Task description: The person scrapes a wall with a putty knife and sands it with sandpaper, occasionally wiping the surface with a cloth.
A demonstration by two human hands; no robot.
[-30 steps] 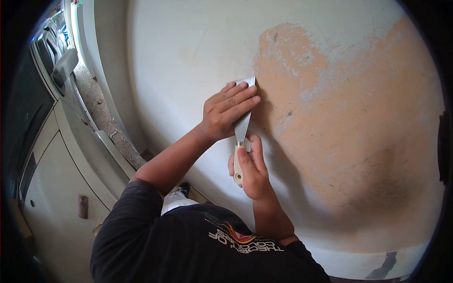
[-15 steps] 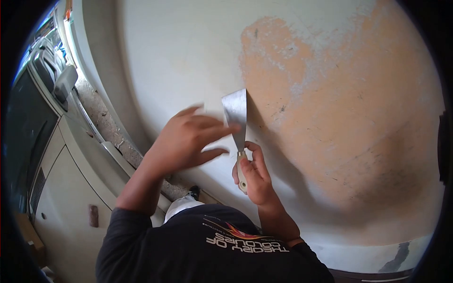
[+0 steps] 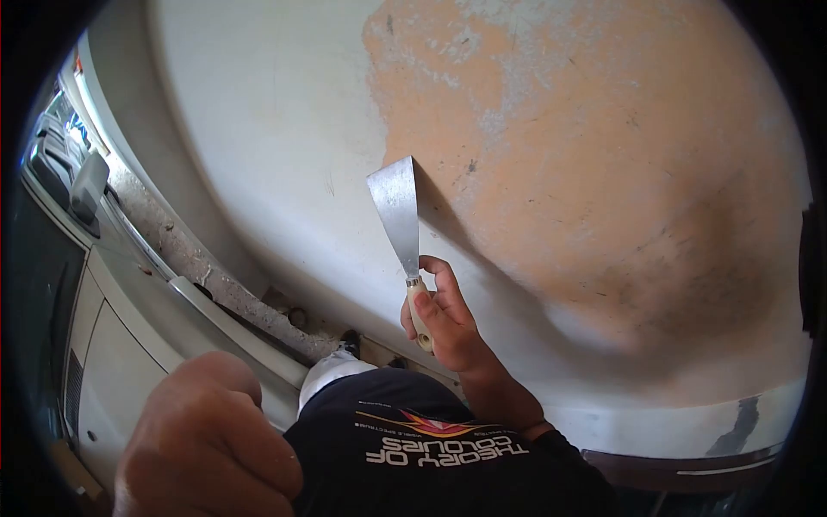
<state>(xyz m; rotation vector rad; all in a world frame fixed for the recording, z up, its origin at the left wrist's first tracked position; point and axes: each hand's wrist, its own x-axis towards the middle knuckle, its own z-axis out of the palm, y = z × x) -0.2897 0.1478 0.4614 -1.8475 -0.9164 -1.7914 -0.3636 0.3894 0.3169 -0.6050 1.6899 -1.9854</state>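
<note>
My right hand is wrapped round the pale handle of a putty knife. Its wide metal blade points up and away from me, in front of the wall near the border of white paint and a peach-coloured patch. Close to the camera at the lower left is my left hand, bent, with its back and knuckles showing. Its fingers are mostly hidden, so what they hold, if anything, cannot be made out.
A beige vehicle with a side mirror stands along the left. A narrow strip of rough ground runs between it and the curved wall. At the lower right, a grey patch marks the wall's lower band.
My left hand has left the blade and come back to the lower left, close to the camera. The view has shifted; my right hand still grips the putty knife.
</note>
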